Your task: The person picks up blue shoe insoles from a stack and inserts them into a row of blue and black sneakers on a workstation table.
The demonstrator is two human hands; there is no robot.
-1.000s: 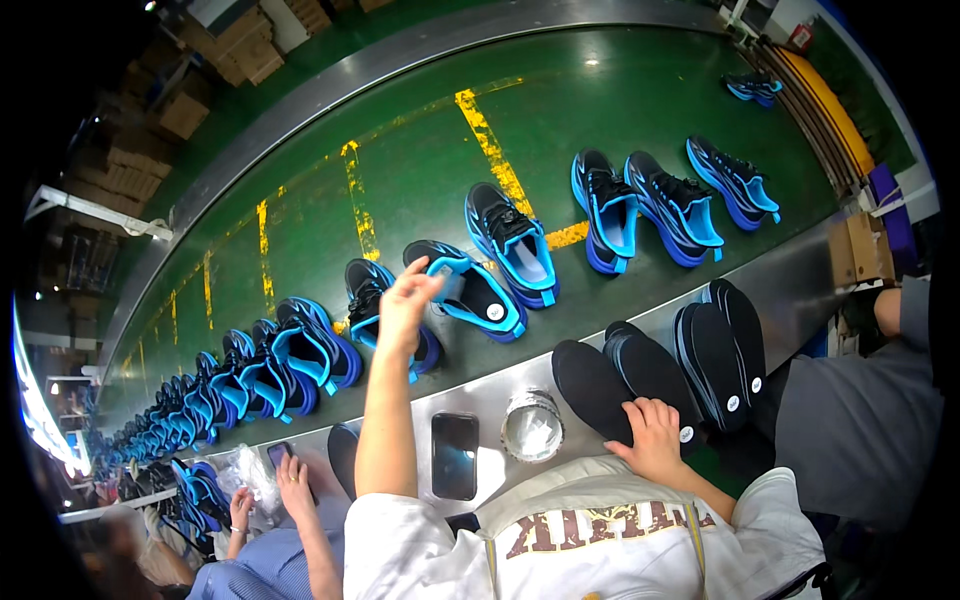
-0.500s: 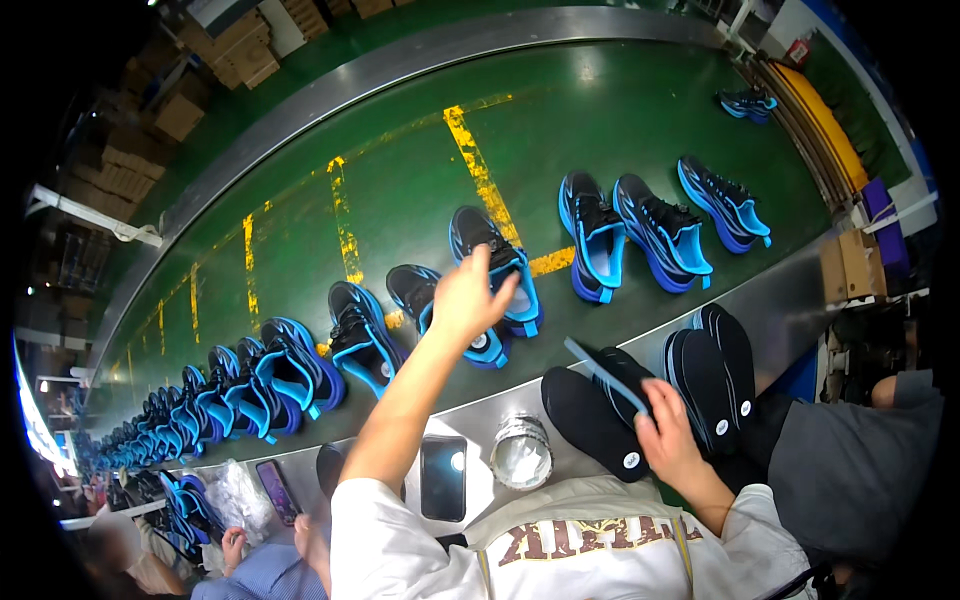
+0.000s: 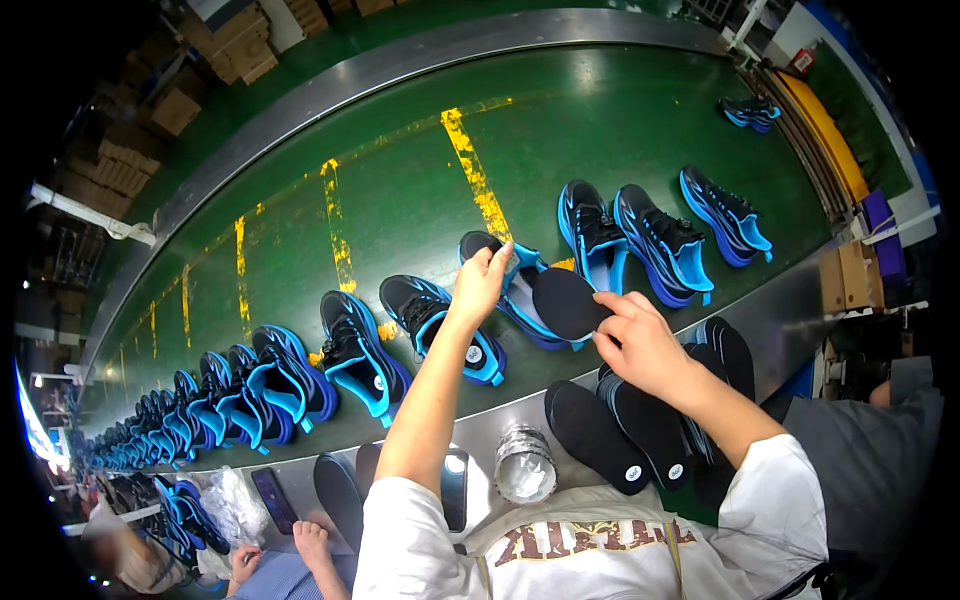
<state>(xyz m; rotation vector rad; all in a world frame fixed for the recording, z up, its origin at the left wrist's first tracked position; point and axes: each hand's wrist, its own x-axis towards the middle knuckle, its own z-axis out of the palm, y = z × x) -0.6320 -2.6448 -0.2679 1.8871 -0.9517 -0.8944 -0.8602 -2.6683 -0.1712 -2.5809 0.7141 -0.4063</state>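
Note:
My left hand [image 3: 483, 283] pinches the tongue area of a black and blue sneaker [image 3: 518, 292] on the green belt. Between the thumb and fingers of my right hand [image 3: 640, 345] is a black insole [image 3: 568, 302]. One end of it lies over the sneaker's opening, hiding part of the heel. Just left stands another sneaker [image 3: 430, 318] with a round white label visible inside. To the right are more sneakers [image 3: 597, 240] of the same kind. Spare black insoles [image 3: 592, 425] lie fanned out on the metal ledge close to my body.
A roll of clear tape [image 3: 525, 465] and a phone [image 3: 455, 488] sit on the metal ledge [image 3: 500, 415]. A long row of sneakers [image 3: 210, 405] runs off left. A co-worker's hands [image 3: 312, 545] rest at lower left; another person's dark sleeve [image 3: 850, 470] is at right.
My right hand has carried the insole from the ledge up to the sneaker. My left hand, earlier over the sneaker with its fingers apart, now grips its tongue area.

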